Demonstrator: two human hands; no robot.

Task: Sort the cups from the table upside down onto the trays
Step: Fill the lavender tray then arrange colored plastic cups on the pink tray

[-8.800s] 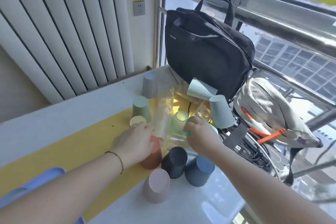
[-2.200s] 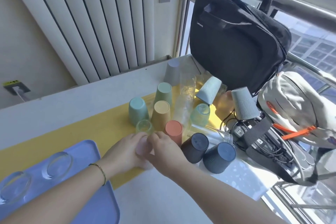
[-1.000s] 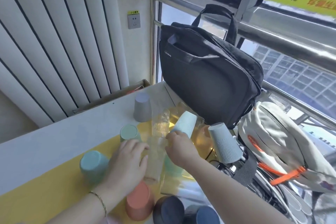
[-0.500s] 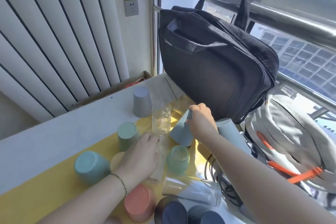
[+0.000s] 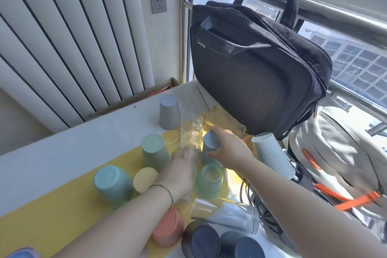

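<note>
Two hands work mid-table: right hand [image 5: 228,150] fingers wrap the inverted blue-grey cup [image 5: 210,148], light, rigid, best gripped round its wall; left hand [image 5: 178,176] fingers curl round the tall clear glass [image 5: 191,138], slippery, fragile.

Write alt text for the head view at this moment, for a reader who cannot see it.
Two bare hands reach into a cluster of upside-down coloured cups: the right hand closes on a blue-grey cup, and the left hand rests against a tall clear glass. A black laptop bag stands behind them on the table.
</note>
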